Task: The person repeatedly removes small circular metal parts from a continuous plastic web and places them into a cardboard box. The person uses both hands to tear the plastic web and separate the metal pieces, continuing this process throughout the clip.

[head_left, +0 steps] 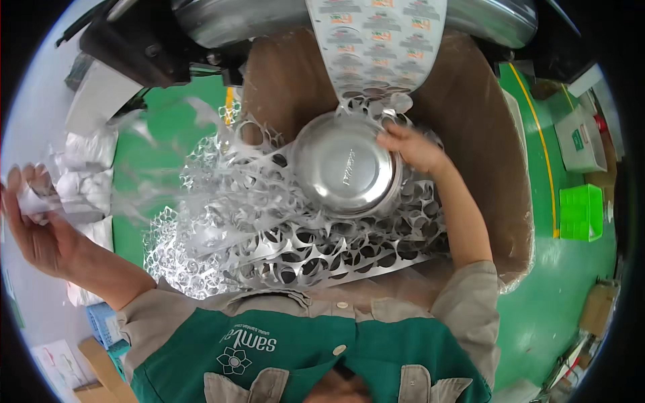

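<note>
My right hand (418, 149) grips the right rim of a round, shiny metal bowl (346, 164), whose smooth round face is turned up toward me. Beneath and around the bowl lies a heap of silvery punched foil scrap (289, 252), full of round holes. Far out to the left, my left hand (44, 228) is raised and smeared by motion, its fingers curled round a whitish, see-through part of the foil scrap. A blurred stretch of that material trails from it toward the heap. A printed foil web (383, 47) hangs down just beyond the bowl.
A large brown carton (490, 168) surrounds the heap on the right and far side. Metal rollers (490, 20) span the top. White sacks (91, 191) stand at left on the green floor. A bright green basket (581, 213) and a white bin (581, 140) sit at right.
</note>
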Available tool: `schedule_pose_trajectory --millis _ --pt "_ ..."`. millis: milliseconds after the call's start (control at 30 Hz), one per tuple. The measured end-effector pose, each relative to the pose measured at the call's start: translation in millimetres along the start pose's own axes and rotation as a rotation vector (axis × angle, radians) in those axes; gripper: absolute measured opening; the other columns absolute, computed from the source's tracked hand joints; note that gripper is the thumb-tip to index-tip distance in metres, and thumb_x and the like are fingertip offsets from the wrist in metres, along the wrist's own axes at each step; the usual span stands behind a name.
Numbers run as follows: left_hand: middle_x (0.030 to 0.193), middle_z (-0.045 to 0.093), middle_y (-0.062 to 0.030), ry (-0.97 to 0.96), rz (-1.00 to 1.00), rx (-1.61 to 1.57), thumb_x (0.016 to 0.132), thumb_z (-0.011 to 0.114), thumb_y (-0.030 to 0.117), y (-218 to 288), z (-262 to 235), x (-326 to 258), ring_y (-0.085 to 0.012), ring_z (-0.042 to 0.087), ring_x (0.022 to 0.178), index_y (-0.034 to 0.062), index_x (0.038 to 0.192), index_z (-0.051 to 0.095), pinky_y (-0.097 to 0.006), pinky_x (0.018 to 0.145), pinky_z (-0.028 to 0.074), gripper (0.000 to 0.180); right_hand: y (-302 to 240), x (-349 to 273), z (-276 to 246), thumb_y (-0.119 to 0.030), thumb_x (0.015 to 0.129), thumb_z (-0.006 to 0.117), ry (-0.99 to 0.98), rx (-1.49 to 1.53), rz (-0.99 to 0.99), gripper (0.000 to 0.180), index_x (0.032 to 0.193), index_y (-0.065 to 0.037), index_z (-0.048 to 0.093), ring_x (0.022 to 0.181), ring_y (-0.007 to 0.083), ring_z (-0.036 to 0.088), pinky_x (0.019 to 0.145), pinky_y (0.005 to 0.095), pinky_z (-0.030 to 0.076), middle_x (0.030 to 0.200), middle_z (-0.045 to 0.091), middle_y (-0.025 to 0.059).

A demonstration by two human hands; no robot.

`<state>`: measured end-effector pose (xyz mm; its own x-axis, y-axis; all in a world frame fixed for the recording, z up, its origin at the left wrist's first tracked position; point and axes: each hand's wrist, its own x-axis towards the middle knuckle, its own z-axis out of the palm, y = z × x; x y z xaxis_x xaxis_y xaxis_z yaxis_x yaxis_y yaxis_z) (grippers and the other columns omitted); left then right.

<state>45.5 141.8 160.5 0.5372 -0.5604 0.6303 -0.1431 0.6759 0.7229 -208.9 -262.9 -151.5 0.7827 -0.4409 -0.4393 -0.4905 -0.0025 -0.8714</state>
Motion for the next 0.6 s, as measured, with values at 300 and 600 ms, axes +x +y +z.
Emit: schedule_pose_trajectory --millis 300,600 --pt "0.101 0.061 -0.0149 -0.028 -0.378 2.227 0.073 0.067 0.015 31 -206 -79 -0.0259 0.057 0.095 0.0070 0.106 0.063 -0.035 0.084 0.043 0.034 35 11 -11 -0.024 0.069 0.068 0.042 -1.204 -0.201 0.041 0.100 -0.003 0.051 0.092 0.0360 0.058 0.077 0.0453 0.047 0.093 0.061 0.0199" --pt "0.135 0.034 -0.0231 -0.685 -0.282 1.564 0.060 0.074 0.047 -182 32 -68 -0.0380 0.032 0.126 0.0074 0.139 0.021 -0.046 0.103 0.026 0.103 -84 -44 -18 -0.021 0.074 0.067 0.323 -0.374 -0.487 0.032 0.097 -0.002 0.056 0.075 0.0160 0.060 0.064 0.0310 0.045 0.080 0.062 0.0096"
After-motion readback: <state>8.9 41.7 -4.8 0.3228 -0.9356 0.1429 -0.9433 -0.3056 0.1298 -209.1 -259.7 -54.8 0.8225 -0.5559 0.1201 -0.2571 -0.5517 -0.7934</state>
